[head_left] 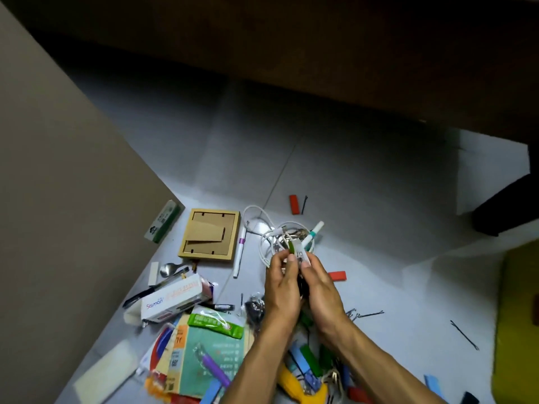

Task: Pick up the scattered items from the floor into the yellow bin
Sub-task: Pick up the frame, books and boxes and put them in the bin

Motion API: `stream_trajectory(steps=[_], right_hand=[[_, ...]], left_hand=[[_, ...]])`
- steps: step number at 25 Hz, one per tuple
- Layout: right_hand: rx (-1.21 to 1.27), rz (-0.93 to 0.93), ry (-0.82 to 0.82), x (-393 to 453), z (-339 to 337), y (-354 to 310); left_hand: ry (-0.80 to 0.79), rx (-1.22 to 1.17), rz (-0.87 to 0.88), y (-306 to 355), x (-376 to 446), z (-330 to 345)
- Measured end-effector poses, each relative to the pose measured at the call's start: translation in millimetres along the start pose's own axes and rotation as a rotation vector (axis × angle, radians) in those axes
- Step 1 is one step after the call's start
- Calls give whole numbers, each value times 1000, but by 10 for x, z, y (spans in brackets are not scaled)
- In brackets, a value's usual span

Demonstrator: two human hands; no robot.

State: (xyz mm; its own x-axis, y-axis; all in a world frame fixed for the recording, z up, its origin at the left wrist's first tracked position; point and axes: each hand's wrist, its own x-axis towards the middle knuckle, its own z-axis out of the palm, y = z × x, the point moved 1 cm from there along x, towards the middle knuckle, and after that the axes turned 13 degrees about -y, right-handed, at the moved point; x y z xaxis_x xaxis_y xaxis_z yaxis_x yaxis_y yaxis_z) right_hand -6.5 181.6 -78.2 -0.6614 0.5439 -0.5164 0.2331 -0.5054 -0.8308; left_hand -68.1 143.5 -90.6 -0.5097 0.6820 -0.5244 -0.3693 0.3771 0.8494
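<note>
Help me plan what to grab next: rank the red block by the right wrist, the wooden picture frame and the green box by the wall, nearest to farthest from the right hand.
From the right hand:
1. Red block, just to its right.
2. Wooden picture frame, over to the left.
3. Green box, far left against the wall.

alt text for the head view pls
Both hands, left hand and right hand, hold a bundle of small items above a grey floor strewn with clutter, including a wooden picture frame. The yellow bin sits at the right edge.
</note>
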Motion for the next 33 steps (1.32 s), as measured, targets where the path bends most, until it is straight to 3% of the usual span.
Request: stream_trajectory(steps=[8, 11, 18, 21, 24, 26, 28, 30, 33], right_hand=[[14, -265, 50, -1355, -237, -718], [0, -392, 73, -1987, -469, -1132], [84, -661, 318, -3072, -1754, -1870], [219, -696, 424, -3296, -2478, -1893], [209, -532, 471, -3294, -3005, -1600], [-30, -169, 490, -3232, -3159, -1232], [-285, 126, 548, -3157, -3220, -852], [-403, 114, 625, -3099, -3143, -695], [-617, -86, 624, -2982, -2849, -833]], left_hand=[[-111, 141, 218, 796, -1225, 629], [-231, 136, 319, 1206, -1795, 1067], [-475, 135, 531, 1857, -2504, 2672], [-610, 135, 523, 1801, -2517, 3439], [-737, 147, 289, 1397, -2289, 3750], [-716, 433, 147, 985, -2168, 3624], [-618, 631, 117, 661, -2045, 3389], [-582, 635, 170, 531, -1973, 3211], [-564, 566, 226, 623, -1956, 3014]])
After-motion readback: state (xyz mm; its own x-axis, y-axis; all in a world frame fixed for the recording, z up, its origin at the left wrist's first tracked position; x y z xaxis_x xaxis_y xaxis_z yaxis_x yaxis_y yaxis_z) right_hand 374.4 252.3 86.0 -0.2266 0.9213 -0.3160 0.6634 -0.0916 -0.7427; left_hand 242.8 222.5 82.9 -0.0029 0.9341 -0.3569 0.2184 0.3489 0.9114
